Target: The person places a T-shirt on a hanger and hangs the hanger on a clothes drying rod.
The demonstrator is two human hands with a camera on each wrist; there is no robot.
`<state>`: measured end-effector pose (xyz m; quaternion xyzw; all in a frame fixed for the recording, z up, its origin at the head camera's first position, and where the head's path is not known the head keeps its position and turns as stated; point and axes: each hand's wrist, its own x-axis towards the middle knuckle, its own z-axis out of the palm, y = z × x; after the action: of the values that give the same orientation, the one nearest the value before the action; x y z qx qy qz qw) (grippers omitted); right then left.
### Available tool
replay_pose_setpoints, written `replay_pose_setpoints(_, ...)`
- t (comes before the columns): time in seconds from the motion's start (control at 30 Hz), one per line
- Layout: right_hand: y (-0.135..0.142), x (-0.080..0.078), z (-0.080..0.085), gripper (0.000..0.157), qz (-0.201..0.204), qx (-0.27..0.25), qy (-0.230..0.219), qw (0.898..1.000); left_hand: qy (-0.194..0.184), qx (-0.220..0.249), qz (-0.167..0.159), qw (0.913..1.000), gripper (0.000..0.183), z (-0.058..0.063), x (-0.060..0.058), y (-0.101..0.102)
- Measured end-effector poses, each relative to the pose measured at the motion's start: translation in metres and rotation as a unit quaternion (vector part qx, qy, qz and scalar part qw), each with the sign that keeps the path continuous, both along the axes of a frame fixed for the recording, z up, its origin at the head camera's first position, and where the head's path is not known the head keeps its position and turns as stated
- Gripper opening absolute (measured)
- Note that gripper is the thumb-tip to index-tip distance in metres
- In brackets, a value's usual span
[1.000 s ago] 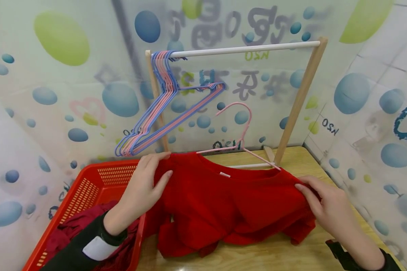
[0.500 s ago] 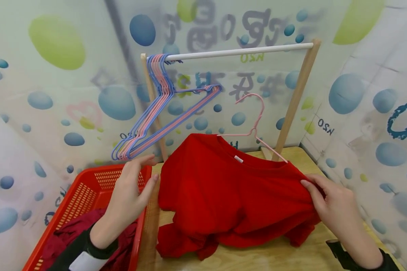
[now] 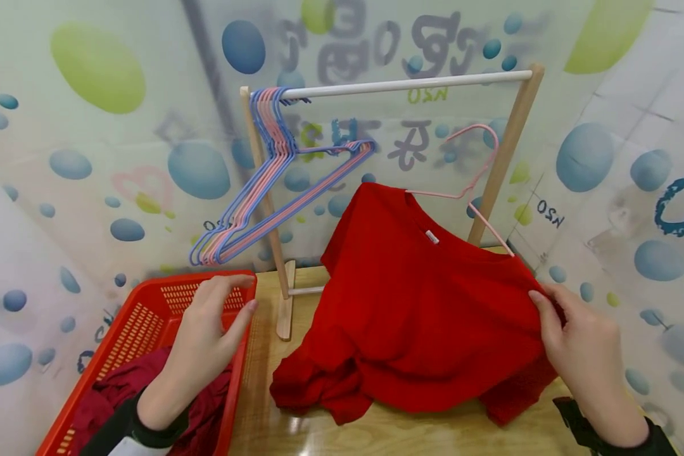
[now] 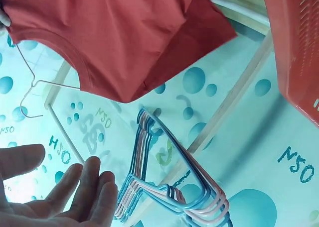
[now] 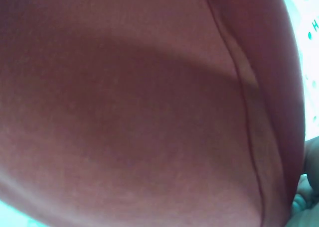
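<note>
A red shirt (image 3: 422,316) hangs on a pink wire hanger (image 3: 491,229), tilted with its left shoulder higher. The hanger's hook sticks up from the neckline, in front of the rack's right post and apart from the rail. My right hand (image 3: 584,342) pinches the shirt at its right shoulder, thumb in front. My left hand (image 3: 199,348) is held over the basket with fingers loosely bent and nothing in them. In the left wrist view, its fingers (image 4: 87,187) are apart from the shirt (image 4: 109,38). Red cloth (image 5: 139,107) fills most of the right wrist view.
A wooden rack (image 3: 507,149) with a white rail (image 3: 410,83) stands on the wooden table (image 3: 302,437). Several blue and pink hangers (image 3: 273,158) hang bunched at its left end. The red basket (image 3: 239,380) at left holds dark red cloth (image 3: 131,380). Patterned walls close in behind and right.
My left hand has let go of the shirt's left shoulder and moved left over the basket. My right hand has carried the shirt and hanger up and to the right, tilting them.
</note>
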<state>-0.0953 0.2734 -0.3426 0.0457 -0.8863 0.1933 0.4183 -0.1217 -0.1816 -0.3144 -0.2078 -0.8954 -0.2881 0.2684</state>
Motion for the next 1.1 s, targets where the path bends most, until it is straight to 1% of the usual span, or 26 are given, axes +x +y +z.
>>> replay_pose_setpoints(0.17, 0.005, -0.007, 0.002, 0.023, -0.010, 0.013, 0.007, 1.000, 0.003, -0.004, 0.006, 1.0000, 0.029, -0.001, 0.001, -0.001)
replay_pose_setpoints(0.33, 0.010, -0.018, 0.006, 0.024, -0.024, 0.017, 0.015, 0.999, 0.004, 0.000, 0.012, 0.9999, 0.028, -0.002, 0.001, -0.002)
replay_pose_setpoints(0.47, 0.012, -0.027, 0.008, 0.027, -0.035, 0.007, 0.016, 0.999, -0.006, 0.003, 0.017, 0.9998, 0.027, -0.005, 0.003, -0.002)
replay_pose_setpoints(0.63, 0.014, -0.034, 0.012, 0.032, -0.055, -0.004, 0.027, 0.998, -0.024, 0.005, 0.013, 0.9996, 0.027, -0.007, 0.003, -0.001)
replay_pose_setpoints(0.9, 0.024, -0.045, 0.025, 0.035, -0.068, 0.014, 0.058, 0.996, -0.037, 0.001, 0.018, 0.9991, 0.029, -0.010, 0.003, -0.002)
replay_pose_setpoints(1.1, 0.028, -0.054, 0.036, 0.039, -0.080, 0.001, 0.046, 0.996, -0.031, 0.003, 0.019, 0.9993, 0.029, -0.011, 0.003, -0.002)
